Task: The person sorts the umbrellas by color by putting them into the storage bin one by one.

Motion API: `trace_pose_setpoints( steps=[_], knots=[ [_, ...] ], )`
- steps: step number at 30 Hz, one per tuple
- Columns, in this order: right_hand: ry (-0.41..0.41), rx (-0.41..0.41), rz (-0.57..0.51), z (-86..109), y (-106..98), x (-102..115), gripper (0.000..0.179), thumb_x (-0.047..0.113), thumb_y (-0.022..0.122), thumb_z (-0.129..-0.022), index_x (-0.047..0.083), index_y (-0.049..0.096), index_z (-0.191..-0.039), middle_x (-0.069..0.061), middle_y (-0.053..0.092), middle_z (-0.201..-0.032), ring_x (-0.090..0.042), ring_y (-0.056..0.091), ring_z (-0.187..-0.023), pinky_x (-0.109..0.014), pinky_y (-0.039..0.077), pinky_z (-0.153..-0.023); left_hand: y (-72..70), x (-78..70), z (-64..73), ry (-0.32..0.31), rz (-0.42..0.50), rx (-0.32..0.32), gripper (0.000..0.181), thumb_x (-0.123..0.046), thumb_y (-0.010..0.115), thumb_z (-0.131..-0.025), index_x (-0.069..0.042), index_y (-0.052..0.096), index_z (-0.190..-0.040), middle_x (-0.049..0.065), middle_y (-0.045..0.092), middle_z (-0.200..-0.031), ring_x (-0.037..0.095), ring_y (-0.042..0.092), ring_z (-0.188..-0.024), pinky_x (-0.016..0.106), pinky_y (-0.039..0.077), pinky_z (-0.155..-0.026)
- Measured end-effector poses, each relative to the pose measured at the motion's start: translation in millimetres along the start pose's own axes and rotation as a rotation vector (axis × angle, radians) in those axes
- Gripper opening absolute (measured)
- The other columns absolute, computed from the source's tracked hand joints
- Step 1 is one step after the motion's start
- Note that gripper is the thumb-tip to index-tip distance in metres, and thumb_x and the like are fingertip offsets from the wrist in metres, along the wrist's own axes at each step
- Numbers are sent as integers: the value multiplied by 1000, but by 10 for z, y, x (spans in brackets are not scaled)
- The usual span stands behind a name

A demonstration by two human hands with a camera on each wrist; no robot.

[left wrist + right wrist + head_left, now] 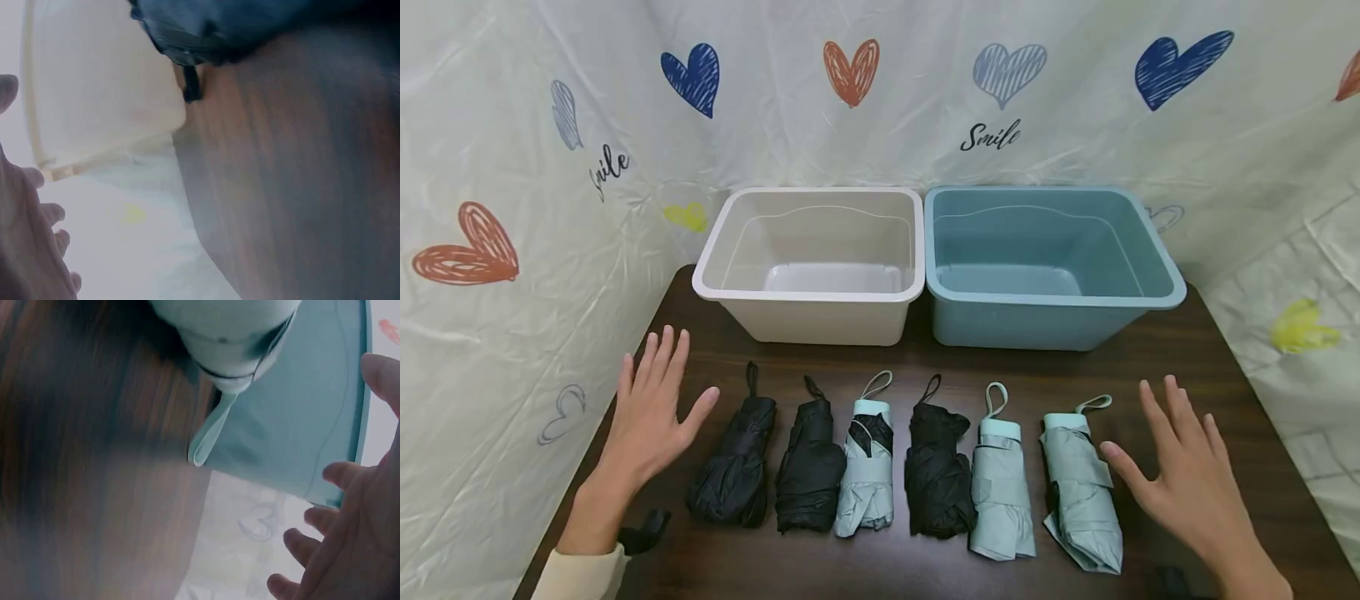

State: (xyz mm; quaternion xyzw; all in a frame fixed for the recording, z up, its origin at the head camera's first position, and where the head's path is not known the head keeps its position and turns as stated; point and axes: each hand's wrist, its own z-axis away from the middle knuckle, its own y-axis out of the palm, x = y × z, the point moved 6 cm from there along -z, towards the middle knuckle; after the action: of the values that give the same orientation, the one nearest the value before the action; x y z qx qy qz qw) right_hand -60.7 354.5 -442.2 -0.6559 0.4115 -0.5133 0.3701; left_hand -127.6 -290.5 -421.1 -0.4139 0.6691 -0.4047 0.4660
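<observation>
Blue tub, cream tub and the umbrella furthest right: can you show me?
Blue tub (1013, 325): head view, front wall.
Cream tub (822, 322): head view, front wall.
Rightmost umbrella (1086, 497): head view, folded canopy.

Head camera looks forward-down; closer left wrist shares the pale bin (820, 321), right the blue bin (1022, 325).

before you, a black script "Smile" (991, 135) stands on the white sheet (917, 133), right of centre, a slanted second "Smile" (610, 169) on that sheet to your left, first letter unclear
</observation>
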Motion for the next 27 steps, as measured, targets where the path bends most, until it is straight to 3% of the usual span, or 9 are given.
trace_pose_setpoints(
  steps=[3, 6, 9, 11, 13, 22, 25, 27],
  knots=[
    [13, 12, -7, 13, 43, 42, 88, 44, 69, -101, 14, 23, -170, -25, 7, -178, -56, 17, -160, -67, -5, -132, -27, -22, -65, 5, 43, -33, 91, -51, 57, -102, -16, 12, -172, 15, 10, -180, 37, 5, -168, 60, -2, -135],
    [42, 29, -14, 24, 86, 82, 86, 43, 71, -99, 16, 28, -169, -31, 17, -174, -66, 34, -145, -78, 16, -122, -74, -46, -156, 9, 97, -72, 91, -47, 62, -101, -16, 13, -172, 17, 14, -179, 43, 15, -166, 66, 10, -133],
    [94, 82, 0, 41, 141, 113, 89, 47, 71, -98, 18, 27, -169, -32, 28, -168, -68, 51, -124, -80, 40, -94, -145, -79, -264, 5, 150, -109, 91, -44, 66, -100, -16, 16, -172, 18, 17, -178, 50, 26, -160, 74, 24, -123],
    [127, 126, 15, 52, 177, 136, 90, 51, 70, -99, 19, 25, -170, -32, 34, -163, -64, 58, -112, -74, 46, -75, -199, -98, -334, 3, 184, -132, 90, -42, 67, -100, -15, 18, -171, 17, 19, -177, 54, 32, -155, 77, 31, -116],
    [157, 163, 23, 66, 202, 155, 90, 54, 67, -100, 19, 24, -170, -31, 37, -157, -59, 63, -104, -69, 48, -65, -249, -113, -413, 3, 218, -140, 88, -41, 67, -101, -15, 19, -171, 17, 19, -177, 54, 33, -154, 78, 32, -114],
    [272, 299, 40, 68, 292, 109, 97, 67, 54, -102, 9, 17, -170, -36, 44, -141, -43, 69, -96, -53, 52, -59, -412, -183, -849, 31, 303, -139, 81, -40, 65, -103, -11, 28, -168, 19, 23, -175, 51, 30, -157, 78, 28, -118],
    [313, 336, 59, 83, 363, 102, 101, 73, 51, -100, 2, 25, -167, -39, 48, -137, -42, 69, -94, -56, 53, -62, -396, -227, -930, 61, 325, -137, 81, -37, 67, -101, -8, 30, -167, 22, 27, -173, 51, 29, -156, 76, 26, -120],
    [336, 361, 68, 100, 418, 107, 103, 76, 49, -99, -2, 31, -164, -42, 50, -138, -49, 68, -97, -61, 55, -67, -365, -243, -944, 70, 352, -127, 81, -35, 68, -101, -6, 30, -167, 24, 27, -172, 52, 28, -156, 76, 24, -121]
  ],
)
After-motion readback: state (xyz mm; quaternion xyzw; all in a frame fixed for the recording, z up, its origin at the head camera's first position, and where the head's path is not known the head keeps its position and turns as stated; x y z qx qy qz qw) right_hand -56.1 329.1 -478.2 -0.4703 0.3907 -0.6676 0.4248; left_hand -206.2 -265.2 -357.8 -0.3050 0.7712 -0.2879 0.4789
